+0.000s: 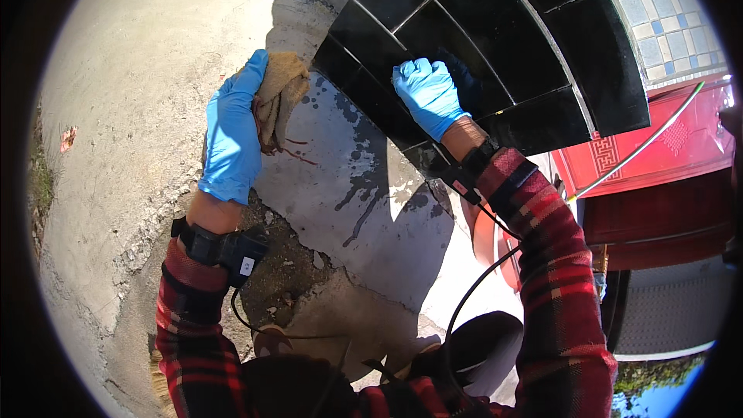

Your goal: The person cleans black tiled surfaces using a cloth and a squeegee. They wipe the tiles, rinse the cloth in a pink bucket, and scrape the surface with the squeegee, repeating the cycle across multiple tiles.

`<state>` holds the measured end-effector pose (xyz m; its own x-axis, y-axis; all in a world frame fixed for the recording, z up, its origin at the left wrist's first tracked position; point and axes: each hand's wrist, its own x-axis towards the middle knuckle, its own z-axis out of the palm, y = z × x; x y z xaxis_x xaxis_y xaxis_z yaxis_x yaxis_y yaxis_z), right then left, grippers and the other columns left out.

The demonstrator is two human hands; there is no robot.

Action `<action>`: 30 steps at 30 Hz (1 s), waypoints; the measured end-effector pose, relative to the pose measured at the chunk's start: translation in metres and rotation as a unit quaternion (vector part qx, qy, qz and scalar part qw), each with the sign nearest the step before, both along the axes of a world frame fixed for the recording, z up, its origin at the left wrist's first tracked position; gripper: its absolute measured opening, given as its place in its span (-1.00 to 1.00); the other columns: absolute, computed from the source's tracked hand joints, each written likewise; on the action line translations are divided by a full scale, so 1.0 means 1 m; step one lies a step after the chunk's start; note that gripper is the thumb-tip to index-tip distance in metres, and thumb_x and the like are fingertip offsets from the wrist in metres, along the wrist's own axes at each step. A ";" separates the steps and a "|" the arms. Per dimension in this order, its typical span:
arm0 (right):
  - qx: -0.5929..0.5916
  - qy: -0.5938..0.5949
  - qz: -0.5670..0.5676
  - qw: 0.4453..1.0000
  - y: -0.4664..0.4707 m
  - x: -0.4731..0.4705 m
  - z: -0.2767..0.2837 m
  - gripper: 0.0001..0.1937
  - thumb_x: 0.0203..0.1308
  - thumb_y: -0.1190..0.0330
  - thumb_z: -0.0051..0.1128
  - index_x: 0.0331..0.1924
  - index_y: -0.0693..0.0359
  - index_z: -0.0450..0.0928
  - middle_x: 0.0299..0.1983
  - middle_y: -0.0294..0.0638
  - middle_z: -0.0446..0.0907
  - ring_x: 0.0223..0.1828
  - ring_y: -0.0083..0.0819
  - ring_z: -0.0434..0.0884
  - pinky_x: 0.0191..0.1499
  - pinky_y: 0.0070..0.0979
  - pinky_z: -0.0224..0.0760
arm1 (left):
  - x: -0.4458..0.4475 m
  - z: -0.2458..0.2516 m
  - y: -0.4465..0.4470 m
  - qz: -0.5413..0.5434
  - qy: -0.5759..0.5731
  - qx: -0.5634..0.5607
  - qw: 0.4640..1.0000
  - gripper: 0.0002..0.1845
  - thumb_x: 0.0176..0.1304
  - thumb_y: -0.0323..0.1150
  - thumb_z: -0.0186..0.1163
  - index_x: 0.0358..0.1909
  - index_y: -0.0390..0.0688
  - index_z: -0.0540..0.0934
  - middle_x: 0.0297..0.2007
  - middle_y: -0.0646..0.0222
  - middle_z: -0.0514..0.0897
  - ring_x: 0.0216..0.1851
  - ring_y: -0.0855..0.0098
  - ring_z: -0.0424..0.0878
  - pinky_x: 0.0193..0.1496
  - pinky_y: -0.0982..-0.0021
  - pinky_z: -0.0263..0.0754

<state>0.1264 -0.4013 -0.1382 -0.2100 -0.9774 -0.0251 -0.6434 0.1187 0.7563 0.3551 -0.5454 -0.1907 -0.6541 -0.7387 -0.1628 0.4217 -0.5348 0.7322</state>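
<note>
My left hand (pixel 233 128), in a blue disposable glove, grips a bunched tan cloth (pixel 282 84) over the concrete ground. A darker, brownish fold of the cloth hangs at its lower end. My right hand (pixel 428 94), gloved in the same blue, is curled into a fist against the glossy black tiles (pixel 493 35). Nothing shows in that fist, though its palm side is hidden. Pale grout lines run between the tiles. Black devices with cables are strapped to both wrists.
Dark wet splashes (pixel 365 186) mark the concrete below the tiles. Cracked, broken ground (pixel 290 261) lies near my feet. At the right are a red patterned panel (pixel 656 133) and a thin pale rod (pixel 638 142). Small mosaic tiles (pixel 662 11) adjoin the black ones.
</note>
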 end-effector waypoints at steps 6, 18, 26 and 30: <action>-0.213 0.072 0.228 0.947 -0.022 -0.035 0.069 -0.80 0.12 0.43 0.12 -0.16 0.10 0.62 -0.28 -0.29 0.54 -0.23 -0.33 0.51 -0.31 -0.38 0.32 | -0.010 -0.005 0.000 0.000 0.025 0.018 1.000 -0.58 0.36 -0.12 0.16 0.03 -0.28 0.56 -0.20 0.20 0.69 -0.26 0.45 0.69 -0.24 0.52 0.65; -0.166 0.039 0.196 0.966 -0.073 -0.033 0.023 -0.79 0.06 0.41 0.12 -0.18 0.09 0.62 -0.26 -0.30 0.55 -0.22 -0.31 0.51 -0.31 -0.34 0.31 | 0.007 -0.011 -0.017 0.025 -0.003 0.006 1.000 -0.55 0.28 -0.09 0.24 0.00 -0.27 0.61 -0.16 0.24 0.68 -0.20 0.41 0.68 -0.11 0.44 0.61; 0.062 -0.022 0.079 0.995 -0.037 0.000 -0.067 -0.92 -0.05 0.39 0.16 -0.42 0.06 0.64 -0.35 -0.32 0.50 -0.24 -0.33 0.48 -0.27 -0.31 0.35 | 0.025 -0.015 -0.032 0.079 0.016 0.001 0.997 -0.55 0.27 -0.09 0.26 0.00 -0.28 0.61 -0.20 0.24 0.68 -0.24 0.45 0.67 -0.16 0.49 0.61; -0.121 0.042 0.193 0.973 -0.106 -0.024 -0.015 -0.83 0.14 0.38 0.06 -0.18 0.07 0.60 -0.27 -0.26 0.54 -0.24 -0.28 0.52 -0.29 -0.33 0.34 | 0.022 -0.016 -0.031 0.059 0.018 0.011 0.998 -0.56 0.26 -0.07 0.26 -0.02 -0.24 0.62 -0.21 0.29 0.67 -0.25 0.46 0.66 -0.16 0.48 0.60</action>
<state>0.1023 -0.5070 -0.1533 0.1827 -0.9589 0.2171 -0.6125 0.0617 0.7880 0.3773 -0.5761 -0.2066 -0.5688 -0.8072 -0.1578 0.5085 -0.4960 0.7038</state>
